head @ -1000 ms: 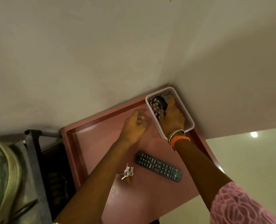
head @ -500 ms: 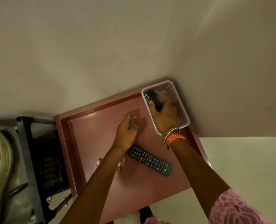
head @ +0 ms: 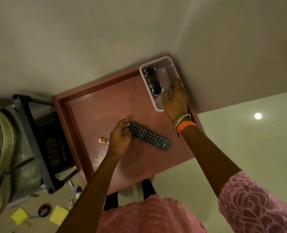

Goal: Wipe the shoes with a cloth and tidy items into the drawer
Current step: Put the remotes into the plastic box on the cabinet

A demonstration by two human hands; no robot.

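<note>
home — remote [head: 150,136], drawer [head: 95,105]

Pink patterned sleeve [head: 257,204], orange wristband [head: 186,125]

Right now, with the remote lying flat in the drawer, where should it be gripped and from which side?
Probably across the narrow width of the remote near its top end, from above. It lies flat and slim, and the left hand fingers are already there.
</note>
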